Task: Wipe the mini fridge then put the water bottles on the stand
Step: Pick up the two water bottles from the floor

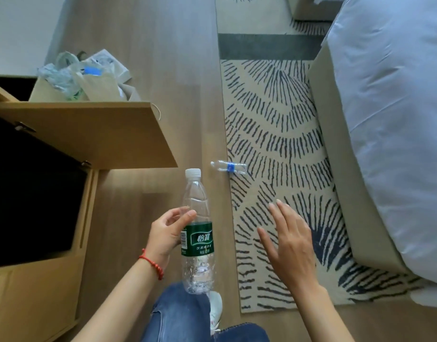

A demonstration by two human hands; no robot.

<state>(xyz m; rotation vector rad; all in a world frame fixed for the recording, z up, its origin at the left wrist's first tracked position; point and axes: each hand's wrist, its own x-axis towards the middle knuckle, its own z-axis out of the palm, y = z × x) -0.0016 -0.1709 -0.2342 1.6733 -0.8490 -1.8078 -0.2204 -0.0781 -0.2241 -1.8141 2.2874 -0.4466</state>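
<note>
My left hand [166,234] grips a clear water bottle with a green label and white cap [197,233], held upright above the floor. Fingers spread, my right hand [287,239] hovers beside it to the right and holds nothing. A second, smaller water bottle with a blue label [228,167] lies on its side on the edge of the patterned rug. At the left stands a wooden cabinet [39,292] with its door [89,134] swung open; the dark mini fridge [32,193] sits inside.
A paper bag of plastic rubbish [84,80] stands on the wooden floor behind the cabinet door. A striped rug [274,124] runs along a bed [397,119] at the right. My knees in jeans and a white shoe [215,309] are at the bottom.
</note>
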